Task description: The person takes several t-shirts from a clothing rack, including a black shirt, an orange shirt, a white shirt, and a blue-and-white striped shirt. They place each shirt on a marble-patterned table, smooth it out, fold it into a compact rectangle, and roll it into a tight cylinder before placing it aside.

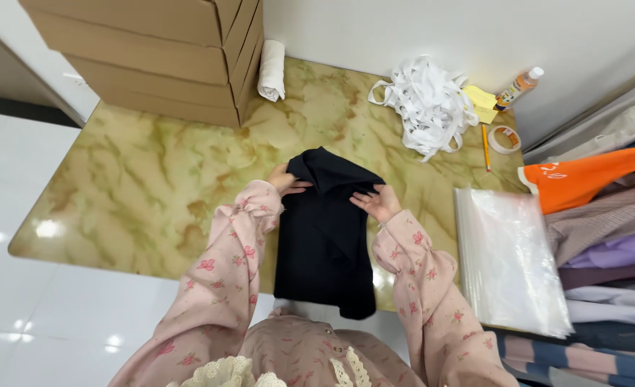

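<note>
A: A marbled yellow-green table [138, 179] stands against a white wall, with stacked cardboard boxes [159, 50] at its far left corner and a rolled white cloth [272, 69] beside them.

B: And the hands?

A: A black garment [326, 229] lies folded at the table's near edge, its lower end hanging just over. The left hand [286, 180] grips the upper left fold, fingers closed on the fabric. The right hand [378, 202] rests on the upper right side, fingers spread flat and holding nothing.

B: What surrounds it?

A: A tangle of white ribbon [428, 104], a yellow notepad [482, 102], a small bottle [519, 87], a pencil [486, 147] and a tape roll [504, 139] sit at the far right. A stack of clear plastic bags [507, 258] lies just beside piled clothes [611, 236].
</note>
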